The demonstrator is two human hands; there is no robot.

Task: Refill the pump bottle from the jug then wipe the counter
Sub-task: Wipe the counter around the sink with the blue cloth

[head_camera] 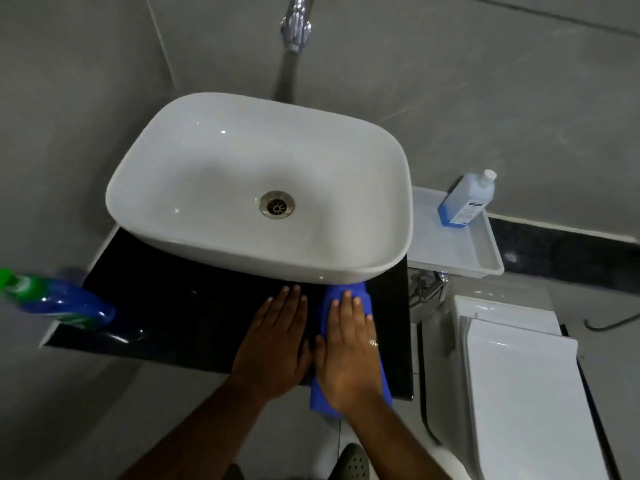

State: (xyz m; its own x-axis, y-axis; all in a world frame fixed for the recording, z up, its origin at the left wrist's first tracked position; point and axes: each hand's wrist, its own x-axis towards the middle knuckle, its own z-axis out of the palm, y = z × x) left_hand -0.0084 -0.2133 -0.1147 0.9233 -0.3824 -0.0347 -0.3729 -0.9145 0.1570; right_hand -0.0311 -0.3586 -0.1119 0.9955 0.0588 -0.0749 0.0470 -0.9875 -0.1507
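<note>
My right hand lies flat, pressing a blue cloth onto the black counter in front of the white basin. The cloth hangs a little over the counter's front edge. My left hand rests flat on the bare counter right beside it, thumbs almost touching. A clear bottle of blue liquid with a white cap stands in a white tray to the right of the basin. At the counter's left end stands a blue and green bottle, blurred.
A chrome tap comes out of the grey wall above the basin. A white toilet with its lid down sits low on the right, beside the counter's end. A shoe shows on the floor below my arms.
</note>
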